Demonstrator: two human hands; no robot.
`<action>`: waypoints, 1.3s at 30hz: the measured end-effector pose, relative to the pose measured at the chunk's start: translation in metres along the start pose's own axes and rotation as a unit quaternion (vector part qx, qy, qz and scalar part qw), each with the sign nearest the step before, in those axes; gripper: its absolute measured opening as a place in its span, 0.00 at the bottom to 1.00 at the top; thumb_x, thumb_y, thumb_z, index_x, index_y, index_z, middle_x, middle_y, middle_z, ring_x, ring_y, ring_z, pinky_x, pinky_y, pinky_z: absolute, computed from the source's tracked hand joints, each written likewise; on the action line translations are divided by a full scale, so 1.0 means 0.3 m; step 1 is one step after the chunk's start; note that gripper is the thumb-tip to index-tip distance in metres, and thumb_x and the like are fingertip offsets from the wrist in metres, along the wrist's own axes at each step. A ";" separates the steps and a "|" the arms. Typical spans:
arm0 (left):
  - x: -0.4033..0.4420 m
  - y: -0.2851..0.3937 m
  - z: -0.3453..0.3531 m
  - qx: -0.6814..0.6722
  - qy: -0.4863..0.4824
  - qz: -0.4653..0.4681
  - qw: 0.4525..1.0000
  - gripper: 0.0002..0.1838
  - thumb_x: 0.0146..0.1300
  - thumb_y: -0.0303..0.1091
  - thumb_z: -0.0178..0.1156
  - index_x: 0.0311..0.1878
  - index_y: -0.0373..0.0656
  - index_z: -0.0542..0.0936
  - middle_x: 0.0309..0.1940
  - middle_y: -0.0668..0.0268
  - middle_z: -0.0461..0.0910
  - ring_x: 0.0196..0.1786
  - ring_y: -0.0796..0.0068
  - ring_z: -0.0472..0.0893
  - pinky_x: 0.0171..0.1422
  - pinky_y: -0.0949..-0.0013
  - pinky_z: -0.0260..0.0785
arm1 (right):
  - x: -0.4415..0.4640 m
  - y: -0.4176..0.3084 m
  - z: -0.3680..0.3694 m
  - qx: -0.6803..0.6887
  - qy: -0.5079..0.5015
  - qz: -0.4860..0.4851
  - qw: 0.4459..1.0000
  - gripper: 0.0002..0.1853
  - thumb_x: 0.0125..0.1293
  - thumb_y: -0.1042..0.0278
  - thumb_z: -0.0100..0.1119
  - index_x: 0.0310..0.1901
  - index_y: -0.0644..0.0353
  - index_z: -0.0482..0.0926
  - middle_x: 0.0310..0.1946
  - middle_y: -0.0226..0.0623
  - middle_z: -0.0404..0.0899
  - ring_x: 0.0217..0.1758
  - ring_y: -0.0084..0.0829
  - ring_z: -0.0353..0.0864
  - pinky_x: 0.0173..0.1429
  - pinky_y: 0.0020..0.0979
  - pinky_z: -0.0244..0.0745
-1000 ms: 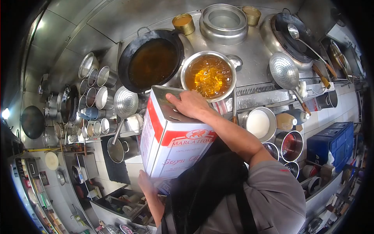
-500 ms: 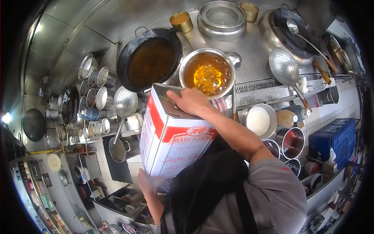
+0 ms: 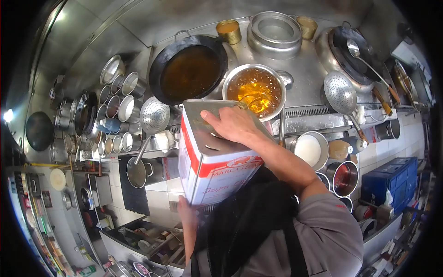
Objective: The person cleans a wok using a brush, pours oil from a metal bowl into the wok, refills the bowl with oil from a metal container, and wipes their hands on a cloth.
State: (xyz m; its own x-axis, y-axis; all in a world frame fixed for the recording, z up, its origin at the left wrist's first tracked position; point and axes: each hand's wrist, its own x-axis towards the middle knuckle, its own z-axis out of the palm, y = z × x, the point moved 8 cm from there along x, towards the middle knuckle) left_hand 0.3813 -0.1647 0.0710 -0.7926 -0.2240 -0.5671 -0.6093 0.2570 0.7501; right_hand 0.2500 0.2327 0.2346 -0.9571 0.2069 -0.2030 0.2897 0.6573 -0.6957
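Note:
A large white and red oil tin (image 3: pixel 221 180) is tilted in front of my body, its top turned toward a steel bowl (image 3: pixel 224 92) of golden oil. My right hand (image 3: pixel 233 123) grips the tin's top, and a thin stream of oil seems to run from its far corner into the bowl. At the tin's lower left edge my left hand (image 3: pixel 186 214) holds it, partly blurred. Just left of the bowl is a black wok (image 3: pixel 191 74) with dark oil.
A perforated ladle (image 3: pixel 155 115) lies left of the tin. On the right are another perforated ladle (image 3: pixel 340 92), a pot of white liquid (image 3: pixel 308 150), a pot of red contents (image 3: pixel 344 177) and a blue crate (image 3: pixel 390 182). Two open cans stand at the back.
The tin's top has come more into view and its printed front shows less. The camera view has shifted slightly. Both hands keep their hold.

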 end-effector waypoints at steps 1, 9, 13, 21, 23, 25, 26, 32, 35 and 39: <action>0.010 -0.037 0.024 -0.057 -0.032 -0.009 0.998 0.32 0.79 0.56 0.44 0.61 0.30 0.72 0.50 0.54 0.78 0.50 0.61 0.81 0.51 0.58 0.77 | -0.025 -0.039 -0.013 -0.006 -0.002 -0.004 1.000 0.43 0.72 0.29 0.42 0.31 0.71 0.86 0.33 0.61 0.84 0.43 0.60 0.85 0.51 0.54 0.78; 0.118 -0.328 0.204 -0.243 -0.160 -0.082 0.953 0.36 0.78 0.62 0.42 0.70 0.38 0.68 0.62 0.58 0.76 0.63 0.63 0.77 0.65 0.53 0.70 | -0.209 -0.257 0.030 -0.042 0.020 -0.073 0.996 0.44 0.71 0.28 0.45 0.28 0.72 0.83 0.28 0.59 0.83 0.37 0.59 0.84 0.48 0.53 0.77; 0.226 -0.532 0.271 -0.287 -0.236 -0.128 0.919 0.33 0.76 0.58 0.49 0.71 0.41 0.69 0.63 0.60 0.76 0.64 0.63 0.76 0.66 0.51 0.69 | -0.332 -0.374 0.116 -0.054 -0.006 -0.090 0.994 0.44 0.71 0.28 0.46 0.25 0.72 0.82 0.26 0.59 0.82 0.36 0.59 0.83 0.48 0.52 0.76; 0.153 -0.606 0.068 -0.355 -0.249 -0.136 0.891 0.11 0.72 0.40 0.57 0.52 0.47 0.79 0.41 0.67 0.82 0.40 0.72 0.79 0.45 0.64 0.71 | -0.521 -0.563 0.413 -0.069 -0.037 -0.089 0.993 0.43 0.72 0.29 0.46 0.24 0.71 0.82 0.27 0.61 0.82 0.38 0.59 0.85 0.48 0.54 0.77; 0.196 -0.735 -0.022 -0.348 -0.289 -0.089 0.888 0.37 0.77 0.66 0.37 0.66 0.41 0.73 0.57 0.59 0.82 0.53 0.66 0.82 0.55 0.62 0.75 | -0.562 -0.592 0.512 -0.072 -0.059 -0.057 0.994 0.43 0.72 0.29 0.46 0.25 0.70 0.82 0.26 0.59 0.82 0.35 0.57 0.84 0.46 0.51 0.77; 0.154 -0.784 -0.148 -0.342 -0.265 -0.102 0.896 0.37 0.77 0.66 0.38 0.65 0.41 0.74 0.52 0.60 0.84 0.47 0.66 0.84 0.49 0.65 0.77 | -0.582 -0.628 0.656 -0.046 -0.098 -0.061 0.992 0.41 0.72 0.30 0.48 0.25 0.69 0.81 0.24 0.54 0.81 0.31 0.50 0.82 0.42 0.46 0.76; 0.140 -0.815 -0.232 -0.353 -0.237 -0.112 0.898 0.37 0.77 0.66 0.38 0.64 0.41 0.74 0.49 0.60 0.85 0.44 0.65 0.85 0.46 0.67 0.77 | -0.594 -0.641 0.741 -0.015 -0.125 -0.067 0.990 0.39 0.72 0.31 0.50 0.24 0.68 0.81 0.22 0.49 0.80 0.28 0.43 0.80 0.38 0.43 0.74; 0.112 -1.194 -0.631 -0.343 -0.015 -0.151 0.927 0.40 0.74 0.70 0.43 0.62 0.38 0.77 0.54 0.59 0.81 0.53 0.69 0.78 0.55 0.61 0.72 | -0.650 -0.853 1.210 0.044 -0.261 -0.121 0.957 0.30 0.73 0.36 0.56 0.24 0.56 0.76 0.18 0.20 0.66 0.21 0.13 0.60 0.24 0.22 0.53; 0.060 -1.293 -0.794 -0.376 0.038 -0.163 0.911 0.42 0.73 0.71 0.43 0.62 0.38 0.77 0.54 0.59 0.80 0.54 0.68 0.77 0.55 0.60 0.72 | -0.709 -0.986 1.408 0.032 -0.307 -0.143 0.940 0.32 0.74 0.36 0.55 0.24 0.60 0.76 0.19 0.25 0.68 0.24 0.19 0.63 0.29 0.26 0.59; 0.053 -1.438 -0.993 -0.404 0.117 -0.167 0.892 0.43 0.72 0.72 0.42 0.62 0.37 0.77 0.52 0.60 0.81 0.51 0.69 0.77 0.52 0.61 0.72 | -0.774 -1.193 1.673 0.008 -0.370 -0.204 0.906 0.34 0.73 0.36 0.55 0.23 0.63 0.77 0.20 0.27 0.71 0.27 0.20 0.66 0.31 0.26 0.61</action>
State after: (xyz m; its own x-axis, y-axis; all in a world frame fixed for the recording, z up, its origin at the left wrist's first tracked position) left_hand 0.6382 -0.5590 -0.1603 -0.4860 -0.3754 -0.7893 -0.5209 -0.6007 0.6065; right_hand 0.3632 -0.4143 0.1847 -0.7317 -0.5969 -0.3292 -0.0846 0.5588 -0.8250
